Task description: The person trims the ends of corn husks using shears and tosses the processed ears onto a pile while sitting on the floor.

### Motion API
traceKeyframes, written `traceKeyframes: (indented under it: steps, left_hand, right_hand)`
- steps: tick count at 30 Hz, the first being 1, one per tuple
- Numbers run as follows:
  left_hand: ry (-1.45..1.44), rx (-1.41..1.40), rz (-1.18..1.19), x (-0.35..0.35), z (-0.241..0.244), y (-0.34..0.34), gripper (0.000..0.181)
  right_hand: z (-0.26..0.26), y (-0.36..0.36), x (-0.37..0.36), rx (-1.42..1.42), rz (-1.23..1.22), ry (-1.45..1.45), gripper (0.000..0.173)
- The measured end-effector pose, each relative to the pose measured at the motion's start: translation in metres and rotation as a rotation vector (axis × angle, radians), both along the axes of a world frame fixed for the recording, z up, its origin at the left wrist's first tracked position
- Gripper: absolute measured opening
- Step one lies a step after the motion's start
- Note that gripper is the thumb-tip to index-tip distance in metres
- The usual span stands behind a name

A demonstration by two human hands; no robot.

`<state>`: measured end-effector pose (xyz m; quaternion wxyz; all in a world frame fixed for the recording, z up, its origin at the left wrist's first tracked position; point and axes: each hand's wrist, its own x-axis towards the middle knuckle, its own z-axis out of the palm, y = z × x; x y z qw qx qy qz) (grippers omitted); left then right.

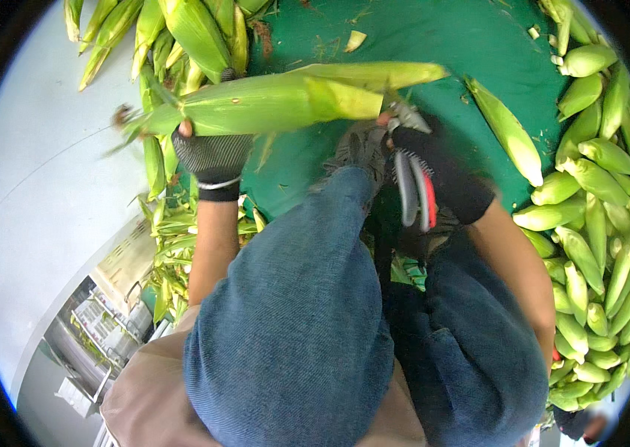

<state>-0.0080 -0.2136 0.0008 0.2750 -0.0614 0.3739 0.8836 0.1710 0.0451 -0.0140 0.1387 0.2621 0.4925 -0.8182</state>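
A large green ear of corn in its husk (270, 106) lies crosswise before me, its silk end to the left. My left hand (211, 151), in a dark striped work glove, grips it near that end. A pale, blunt husk edge faces right, and a loose husk leaf (376, 74) spreads along the far side. My right hand (438, 173), in a black glove, holds pruning shears (415, 184) with grey and red handles. Their blades are beside the ear's right end; blur hides whether they touch it.
Untrimmed corn ears (192, 33) are heaped at far left, with husk scraps (172, 240) nearer me. A single ear (507, 131) rests on the green sheet (303, 190). Many short ears (594, 223) pile up at right. Another person (577, 423) is at bottom right.
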Motion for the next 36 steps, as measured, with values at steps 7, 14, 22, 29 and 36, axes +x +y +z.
traceKeyframes:
  steps: [7, 14, 22, 29, 36]
  left_hand:
    - [-0.191, -0.220, 0.198, 0.003, -0.011, 0.025, 0.061]
    - [-0.190, -0.335, -0.032, -0.011, 0.003, 0.058, 0.066]
    - [-0.122, -0.450, -0.074, -0.022, -0.006, 0.084, 0.047]
    - [-0.066, -0.488, -0.100, -0.017, 0.006, 0.096, 0.040]
    - [-0.051, -0.165, -0.014, -0.029, 0.009, 0.073, 0.061]
  right_hand:
    - [0.015, 0.028, -0.005, 0.611, 0.148, 0.175, 0.051]
    - [0.036, 0.024, -0.027, 1.297, 0.336, 0.397, 0.049]
    - [0.014, 0.021, -0.020, 1.171, 0.305, 0.502, 0.049]
    - [0.019, 0.022, -0.012, 0.902, 0.401, 0.443, 0.046]
    - [-0.004, 0.036, -0.002, 0.129, -0.098, 0.021, 0.034]
